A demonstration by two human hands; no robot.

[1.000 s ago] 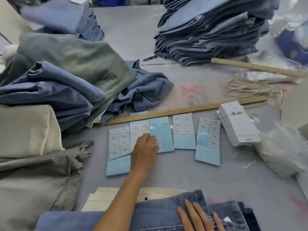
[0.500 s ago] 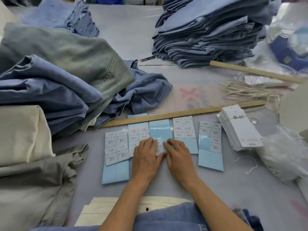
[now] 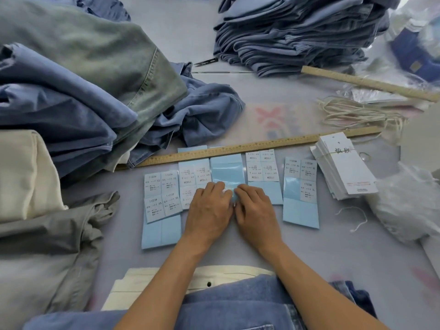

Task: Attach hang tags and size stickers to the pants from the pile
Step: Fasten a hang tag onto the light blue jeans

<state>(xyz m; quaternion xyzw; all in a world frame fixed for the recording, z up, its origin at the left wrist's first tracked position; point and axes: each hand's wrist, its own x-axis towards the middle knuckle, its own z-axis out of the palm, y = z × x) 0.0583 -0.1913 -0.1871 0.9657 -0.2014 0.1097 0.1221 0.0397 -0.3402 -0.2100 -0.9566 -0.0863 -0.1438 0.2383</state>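
A: Now, position of both hands relative to the long wooden ruler (image 3: 250,148)?

B: Both just on the near side of it; left hand (image 3: 209,214) and right hand (image 3: 256,211) side by side, fingertips meeting over the lower edge of the middle sticker sheet (image 3: 227,173); fingers of both bent down onto the sheet, working at something small and pale between them; whether it is pinched or only pressed, cannot tell.

A: Other sheets?

B: Row of pale blue backing sheets along the ruler's near edge; XS sticker sheet (image 3: 162,196) furthest left of the row, its labels mostly in place; XL sticker sheet (image 3: 300,184) furthest right, partly peeled; the middle sheet shows almost bare glossy backing.

A: Hang tags?

B: Bundle of white hang tags (image 3: 345,167) at the ruler's right end, touching it, banded by a thin cord; loose cream strings (image 3: 357,113) beyond the ruler on that side.

A: Pants?

B: Loose pile of pants (image 3: 78,91) at the ruler's left end, denim spilling over it; folded blue stack (image 3: 297,34) well beyond the ruler; blue jeans (image 3: 238,306) nearest the person, under both forearms, lying on a cream garment (image 3: 162,279); small thread snips (image 3: 206,61) near the folded stack.
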